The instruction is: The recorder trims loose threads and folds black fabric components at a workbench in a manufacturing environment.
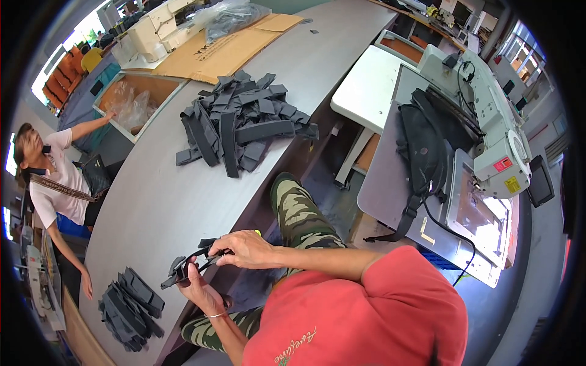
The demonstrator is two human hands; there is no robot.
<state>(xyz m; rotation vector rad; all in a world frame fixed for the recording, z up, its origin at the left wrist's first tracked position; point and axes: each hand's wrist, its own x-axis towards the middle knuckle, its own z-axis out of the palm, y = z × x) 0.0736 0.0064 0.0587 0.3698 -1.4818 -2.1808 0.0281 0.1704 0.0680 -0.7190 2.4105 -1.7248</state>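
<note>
My left hand [204,294], with a thin band at its wrist, grips a dark grey fabric piece [176,272] by the table's near edge. My right hand [245,250] pinches a black strip on the same piece, just above the left hand. Fingers hide part of it, and its exact shape cannot be made out. Beyond my hands, a large loose heap of dark grey fabric strips [244,116] lies on the long grey table [152,201]. At the table's left end rests a smaller, neater stack of similar strips [131,308].
Right of me stands a sewing machine [500,146] with a black backpack-like piece [424,137] on its bed. A cardboard sheet [226,52] and clear plastic bags [235,21] lie at the far end. Across the table, another person [67,165] reaches toward an open drawer [155,113].
</note>
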